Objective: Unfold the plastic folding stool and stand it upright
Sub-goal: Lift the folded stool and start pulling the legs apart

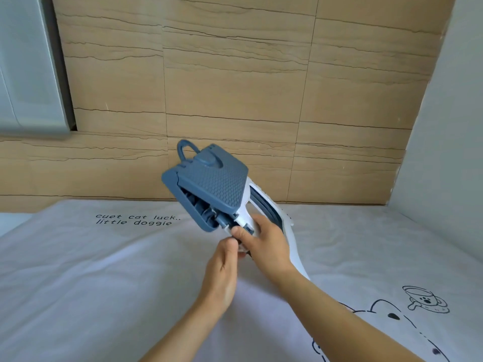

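Stool [211, 184] is the blue and white plastic folding kind, and right now it's held up in the air over the bed, tilted, with the blue textured seat halves pointing up and away toward the wall and the white legs [290, 246] running down toward the person. It's only cracked open a bit: you can see a gap between the two seat halves with the blue ribs inside. A blue loop handle [184, 150] sticks out at the top end. No brand or label on the stool that I can make out.

The only readable writing is on the bedsheet [104, 270], printed in black: "cuet cat luck.." and under it "little doggie". The sheet also has line drawings of a bear face [386, 317] and a cup [423, 299] down at the right.

Hands: the right hand [264, 246] reaches in from the lower right, forearm stretched out, fingers closed around the white leg part just below the seat, thumb on top. The left hand [224, 267] comes up from below, wrist bent, fingertips pinched onto the same white bit right next to the right thumb. Both hands are touching each other there. Behind it all is a tan wood-look wall [235, 87].
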Demonstrator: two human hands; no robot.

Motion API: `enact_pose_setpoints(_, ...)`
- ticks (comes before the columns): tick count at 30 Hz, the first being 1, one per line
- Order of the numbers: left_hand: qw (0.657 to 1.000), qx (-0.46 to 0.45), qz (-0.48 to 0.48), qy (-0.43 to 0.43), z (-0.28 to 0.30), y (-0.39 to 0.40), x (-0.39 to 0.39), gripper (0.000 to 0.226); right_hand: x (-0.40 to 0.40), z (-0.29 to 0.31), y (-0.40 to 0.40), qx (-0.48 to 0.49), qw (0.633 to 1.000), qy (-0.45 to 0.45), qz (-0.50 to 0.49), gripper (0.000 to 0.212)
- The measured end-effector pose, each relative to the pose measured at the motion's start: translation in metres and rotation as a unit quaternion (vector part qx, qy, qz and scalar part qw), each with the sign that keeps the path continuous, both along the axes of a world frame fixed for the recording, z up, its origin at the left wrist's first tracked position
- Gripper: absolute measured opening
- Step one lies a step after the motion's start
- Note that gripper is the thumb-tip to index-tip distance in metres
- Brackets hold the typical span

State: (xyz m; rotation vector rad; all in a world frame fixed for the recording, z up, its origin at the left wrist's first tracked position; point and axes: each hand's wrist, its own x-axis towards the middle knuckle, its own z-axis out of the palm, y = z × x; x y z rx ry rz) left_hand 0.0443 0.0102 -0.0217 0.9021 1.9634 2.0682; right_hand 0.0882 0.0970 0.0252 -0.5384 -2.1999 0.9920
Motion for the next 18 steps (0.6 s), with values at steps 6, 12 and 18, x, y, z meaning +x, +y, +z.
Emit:
enact_pose_setpoints(6, 0.991, 0.122, -0.037, -0.027, 0.017, 0.008, 0.004, 0.036, 0.003, 0.010, -0.015, -0.128, 0.984, 0.114, 0.058, 0.032)
enact_pose_setpoints(12, 0.993, 0.114, -0.027, 0.022, 0.023, 0.014, 0.008, 0.020, 0.008, 0.012, -0.017, -0.170, 0.965, 0.178, 0.085, 0.017)
enact_pose_setpoints(18, 0.994, 0.065, 0.034, 0.082, 0.021, 0.015, 0.006, 0.021, 0.012, 0.010, -0.016, -0.123, 0.968, 0.214, 0.050, 0.021)
